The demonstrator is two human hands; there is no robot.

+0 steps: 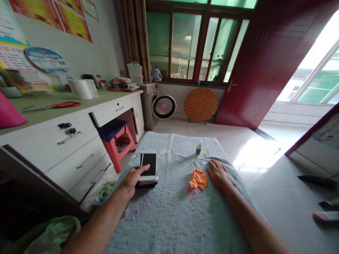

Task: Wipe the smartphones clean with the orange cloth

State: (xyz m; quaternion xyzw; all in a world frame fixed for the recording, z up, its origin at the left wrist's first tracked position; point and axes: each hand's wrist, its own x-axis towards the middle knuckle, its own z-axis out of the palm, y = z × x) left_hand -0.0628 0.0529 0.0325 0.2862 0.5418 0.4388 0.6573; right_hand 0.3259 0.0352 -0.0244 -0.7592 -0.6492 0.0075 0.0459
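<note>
My left hand (135, 179) grips a stack of smartphones at its left side, thumb lying on the top one. That top smartphone (148, 165) is white with a dark screen; the edges of others show beneath it. My right hand (217, 173) lies flat, palm down, on the quilted light-blue cover (169, 218), holding nothing. Just left of its fingers is a crumpled orange cloth (199, 179). A small spray bottle (198, 149) with a white cap stands upright beyond the cloth.
On the left stands a white desk (79, 141) with scissors (57, 106) and paper rolls (79, 89) on top. A red stool (119, 144) is under it. Farther back are a washing machine (150, 106) with its door open, a round wooden tabletop (200, 104) and a dark red door (254, 63).
</note>
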